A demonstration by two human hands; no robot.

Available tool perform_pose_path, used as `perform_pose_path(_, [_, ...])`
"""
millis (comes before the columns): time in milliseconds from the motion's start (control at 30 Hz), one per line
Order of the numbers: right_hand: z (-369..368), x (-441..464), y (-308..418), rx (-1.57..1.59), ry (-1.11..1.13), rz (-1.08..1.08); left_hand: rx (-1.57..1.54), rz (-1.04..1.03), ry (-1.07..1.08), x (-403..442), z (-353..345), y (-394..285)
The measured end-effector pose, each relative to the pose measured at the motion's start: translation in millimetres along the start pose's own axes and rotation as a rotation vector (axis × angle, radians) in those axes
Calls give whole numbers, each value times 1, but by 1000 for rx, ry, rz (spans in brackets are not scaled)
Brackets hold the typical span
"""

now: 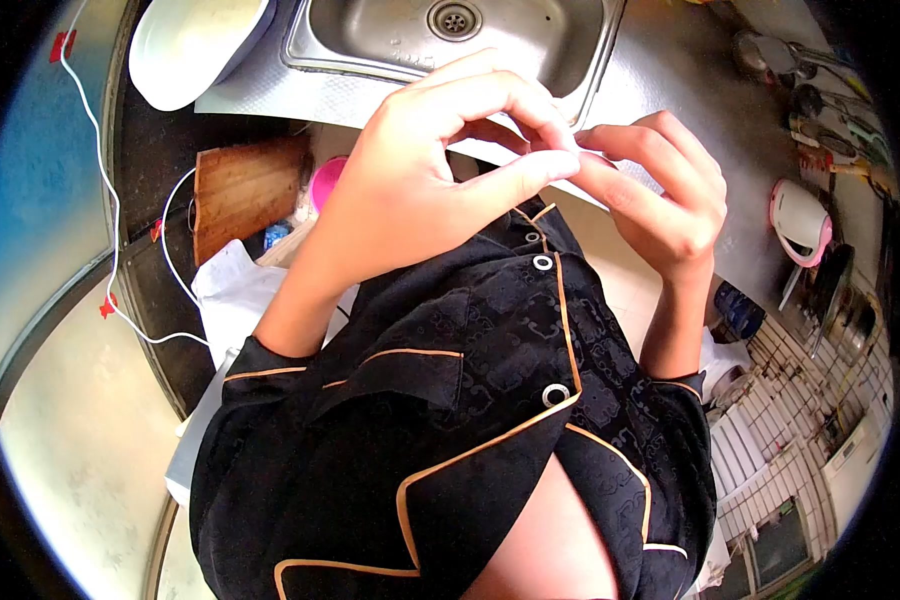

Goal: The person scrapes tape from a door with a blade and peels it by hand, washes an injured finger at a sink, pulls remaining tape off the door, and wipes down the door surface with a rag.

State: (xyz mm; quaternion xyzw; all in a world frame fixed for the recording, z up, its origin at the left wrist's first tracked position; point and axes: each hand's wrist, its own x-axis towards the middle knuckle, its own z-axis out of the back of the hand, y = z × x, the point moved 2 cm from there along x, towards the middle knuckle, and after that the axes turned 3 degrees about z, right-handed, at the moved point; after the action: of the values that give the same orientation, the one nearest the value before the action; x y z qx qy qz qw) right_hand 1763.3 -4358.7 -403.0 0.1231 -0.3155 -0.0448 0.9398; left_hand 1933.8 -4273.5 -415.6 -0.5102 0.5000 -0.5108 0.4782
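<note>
Both hands are raised in front of my black shirt (pixel 490 350), at the near edge of the steel sink (pixel 370 35). My left hand (pixel 435 160) is closed in a pinch, thumb against curled fingers. My right hand (pixel 660 190) pinches too, its fingertips meeting those of the left. Something small and pale may be between the fingertips, but it is too small to make out.
A white basin (pixel 185 50) stands left of the sink. Below it are a wooden board (pixel 240 195), a pink container (pixel 327 182) and a white bag (pixel 235 290). A white cord (pixel 110 200) hangs at left. Utensils and a white-and-pink appliance (pixel 798 222) are at right.
</note>
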Motion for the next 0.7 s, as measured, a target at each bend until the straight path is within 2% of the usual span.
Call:
perform_pose_path(367, [-5, 2, 12, -84, 36, -7, 7, 100, 20, -10, 0, 9])
perform_pose_path(700, [-8, 5, 15, -78, 14, -24, -32, 38, 31, -10, 1, 11])
